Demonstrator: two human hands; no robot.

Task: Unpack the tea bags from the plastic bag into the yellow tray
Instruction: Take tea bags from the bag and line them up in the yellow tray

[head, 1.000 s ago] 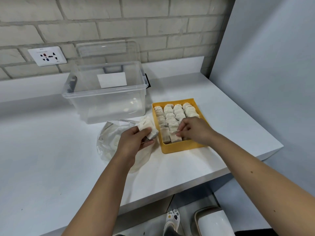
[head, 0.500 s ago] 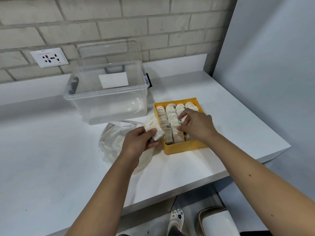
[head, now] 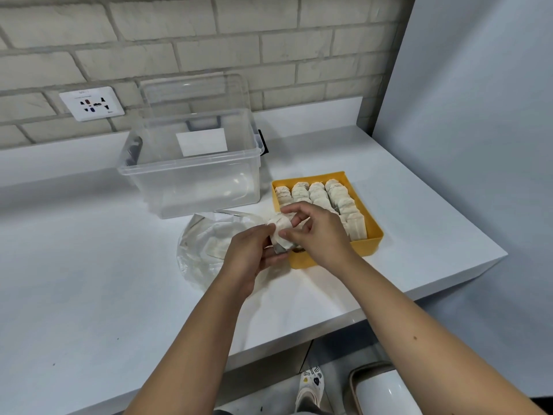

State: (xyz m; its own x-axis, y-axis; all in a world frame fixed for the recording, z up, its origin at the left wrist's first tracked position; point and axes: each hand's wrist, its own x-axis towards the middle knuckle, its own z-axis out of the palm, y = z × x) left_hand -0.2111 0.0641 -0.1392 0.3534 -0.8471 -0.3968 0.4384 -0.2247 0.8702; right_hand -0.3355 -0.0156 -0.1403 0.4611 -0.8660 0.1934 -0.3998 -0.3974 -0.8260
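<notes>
**Paper bundle now shared by both hands at the tray's corner**

From my seat, the change is in my right hand (head: 320, 232). Half a second ago it was down among the packed rows (head: 317, 193) inside the yellow tray (head: 374, 232), fingers settling a bag into place. Now it has crossed to the tray's near-left corner, and its thumb and fingertips pinch the top of the bundle of tea bags (head: 281, 230). My left hand (head: 251, 254) grips that bundle from below, fingers curled round it, as it did in both earlier frames, though it has lifted nearer to the tray.

I read this as the last bag seated and the next one about to be peeled off the bundle. The bundle is above the gap between tray and plastic bag (head: 203, 250), touching neither as far as I can tell.

The tray looks nearly full, with four rows reaching its far wall. The plastic bag lies slack on the counter (head: 89, 295) and a few pale bags show through it, so some unpacking remains. The clear box (head: 191, 175) has not moved.
</notes>
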